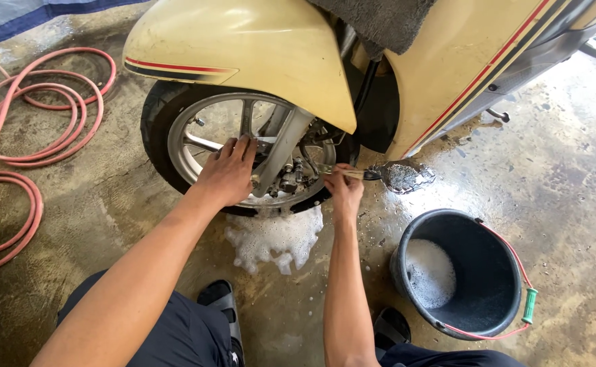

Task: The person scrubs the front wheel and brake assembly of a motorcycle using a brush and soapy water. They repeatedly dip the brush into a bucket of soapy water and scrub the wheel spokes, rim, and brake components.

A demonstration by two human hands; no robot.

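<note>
nearest to me are my knees in dark trousers and two black sandals (222, 302) planted on the wet concrete floor (570, 183), so i am crouched low, which puts both arms level with the wheel. to my right a black bucket (460, 275) with a red bail and green grip stands near my right forearm, suds in its bottom, close enough to dip into without shifting. between my feet and the tyre a patch of white foam (275, 241) lies on the floor, just under the wheel.

my right hand (343, 188) is closed around the handle of a small brush (352, 174), its head poking in among the brake parts by the hub. my left hand (229, 171) is laid on the front wheel (196, 139), fingers curled over a silver spoke near the hub, i judge to steady the wheel or myself against the scrubbing.

above the wheel sits the cream mudguard (243, 47) with a red and dark stripe, part of a cream scooter (461, 61), and a grey cloth (379, 20) is draped over its top. far left, a pink hose (36, 115) lies in loose coils well apart from the wheel.
</note>
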